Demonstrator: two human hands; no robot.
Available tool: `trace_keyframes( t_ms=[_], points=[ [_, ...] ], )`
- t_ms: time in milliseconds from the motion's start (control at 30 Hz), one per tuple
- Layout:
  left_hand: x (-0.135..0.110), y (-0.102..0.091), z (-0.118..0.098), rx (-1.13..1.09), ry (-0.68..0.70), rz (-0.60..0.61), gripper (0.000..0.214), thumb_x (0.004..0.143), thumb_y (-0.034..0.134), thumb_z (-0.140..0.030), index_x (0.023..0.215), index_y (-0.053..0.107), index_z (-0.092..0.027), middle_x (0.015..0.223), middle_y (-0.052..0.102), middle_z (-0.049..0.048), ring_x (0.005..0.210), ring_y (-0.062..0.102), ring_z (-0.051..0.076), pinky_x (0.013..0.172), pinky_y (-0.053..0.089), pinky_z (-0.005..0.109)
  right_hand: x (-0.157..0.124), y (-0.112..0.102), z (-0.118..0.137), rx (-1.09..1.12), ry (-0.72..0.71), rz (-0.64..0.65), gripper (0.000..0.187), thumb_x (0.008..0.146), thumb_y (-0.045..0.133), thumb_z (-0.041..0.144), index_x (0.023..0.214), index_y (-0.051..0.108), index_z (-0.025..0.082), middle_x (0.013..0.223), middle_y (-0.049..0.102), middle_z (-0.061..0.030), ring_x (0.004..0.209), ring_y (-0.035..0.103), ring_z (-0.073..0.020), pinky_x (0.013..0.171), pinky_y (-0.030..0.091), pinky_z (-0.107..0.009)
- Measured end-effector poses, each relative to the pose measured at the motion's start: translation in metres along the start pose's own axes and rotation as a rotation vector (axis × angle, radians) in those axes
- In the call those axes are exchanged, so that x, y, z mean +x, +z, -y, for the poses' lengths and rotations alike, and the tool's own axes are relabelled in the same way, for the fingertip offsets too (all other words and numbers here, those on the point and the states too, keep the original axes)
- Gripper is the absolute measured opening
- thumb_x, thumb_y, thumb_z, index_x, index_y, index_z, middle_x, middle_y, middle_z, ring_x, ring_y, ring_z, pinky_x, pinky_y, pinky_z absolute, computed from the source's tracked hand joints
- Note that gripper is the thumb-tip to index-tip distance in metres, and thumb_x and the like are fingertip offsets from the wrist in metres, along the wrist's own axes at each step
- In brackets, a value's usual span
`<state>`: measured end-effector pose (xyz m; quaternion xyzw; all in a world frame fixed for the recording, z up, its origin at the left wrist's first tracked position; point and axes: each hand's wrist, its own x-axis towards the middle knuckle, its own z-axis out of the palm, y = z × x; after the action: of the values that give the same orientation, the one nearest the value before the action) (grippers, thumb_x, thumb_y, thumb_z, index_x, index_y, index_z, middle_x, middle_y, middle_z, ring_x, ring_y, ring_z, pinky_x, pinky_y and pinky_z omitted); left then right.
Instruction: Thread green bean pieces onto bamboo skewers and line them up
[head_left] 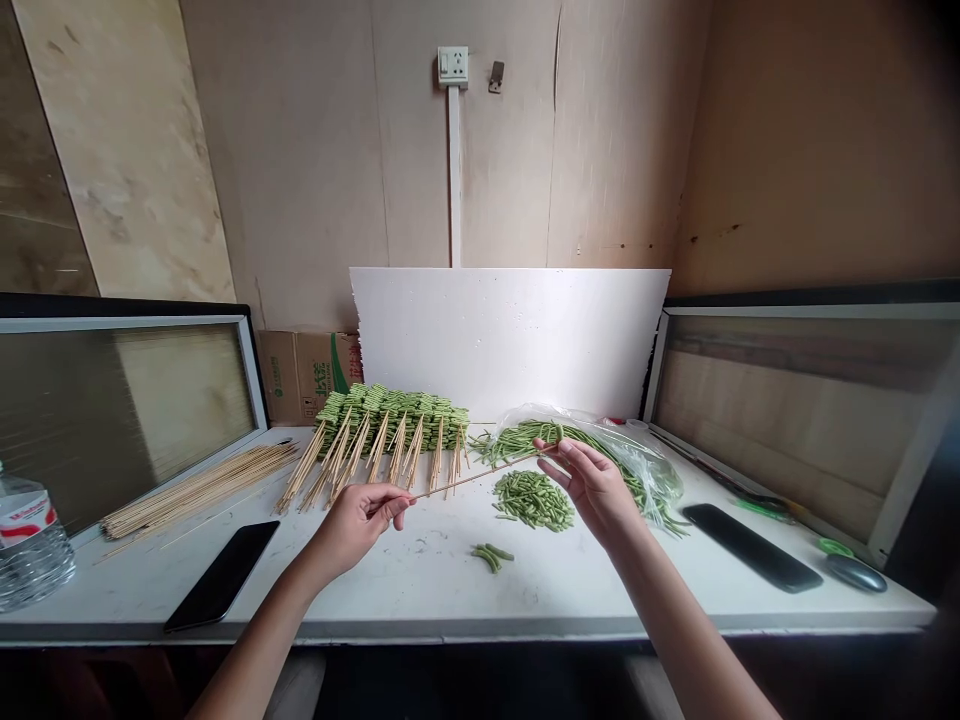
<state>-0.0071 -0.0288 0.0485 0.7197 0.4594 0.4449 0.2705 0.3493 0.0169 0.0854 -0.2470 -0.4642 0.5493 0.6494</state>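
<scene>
the left hand [360, 520] is closed in a pinch, thumb and forefinger on the blunt end of a skewer [472, 477]. the skewer slants up and to the right above the middle of the tabletop [420, 590]. the right hand [592, 485] is half open. its thumb and first fingers nip a bean piece [556, 433] at the skewer's tip and the other fingers are spread loose. whether the tip is already into the piece is too small to tell.

the pile [532, 498] of cut pieces lies just under the right hand, and two strays [491, 555] lie nearer the front edge. the bag [637, 465] of long beans sits beyond the hand toward the back right. the stack [390, 415] of filled skewers lies at the back middle. bare sticks [202, 490] lie at the back left, with a phone [223, 574] and a bottle [30, 540] by the front left corner.

to do this well, i'd hold the skewer steady and level with the left pinch. the piece should sit crosswise to the point, so the tip goes through its middle and not its edge. the right fingertips are best kept to either side of the point, never in front of it. push with a light twist so the piece doesn't split.
</scene>
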Motion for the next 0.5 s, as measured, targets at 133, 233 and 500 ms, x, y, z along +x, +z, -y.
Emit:
trace_keyframes(
  t_ms=[133,233,500],
  points=[
    [0.0,0.001,-0.001,-0.052,0.0,0.019,0.044,0.095,0.062,-0.056,0.095,0.077,-0.014,0.07,0.068,0.0062,0.064,0.058,0.017,0.06,0.046,0.028,-0.005,0.009,0.001,0.016,-0.035,0.015,0.023,0.075,0.091,0.041,0.087,0.081,0.024,0.099,0.082,-0.0076,0.12,0.07,-0.0319,0.111,0.054,-0.051],
    [-0.001,0.005,-0.006,-0.093,-0.008,0.055,0.045,0.096,0.061,-0.056,0.095,0.076,-0.013,0.067,0.066,0.0054,0.063,0.056,0.016,0.059,0.044,0.028,-0.01,0.017,-0.002,-0.008,-0.042,0.023,0.022,0.074,0.092,0.039,0.085,0.081,0.023,0.097,0.082,-0.0071,0.12,0.07,-0.0325,0.111,0.054,-0.051],
    [-0.002,0.021,-0.011,-0.216,-0.071,0.163,0.046,0.097,0.061,-0.057,0.098,0.072,-0.012,0.067,0.064,0.0038,0.057,0.047,0.012,0.053,0.033,0.025,-0.021,0.034,-0.027,-0.115,0.005,0.104,0.024,0.076,0.09,0.042,0.087,0.08,0.023,0.108,0.081,-0.0107,0.117,0.071,-0.0322,0.104,0.056,-0.047]
  ],
)
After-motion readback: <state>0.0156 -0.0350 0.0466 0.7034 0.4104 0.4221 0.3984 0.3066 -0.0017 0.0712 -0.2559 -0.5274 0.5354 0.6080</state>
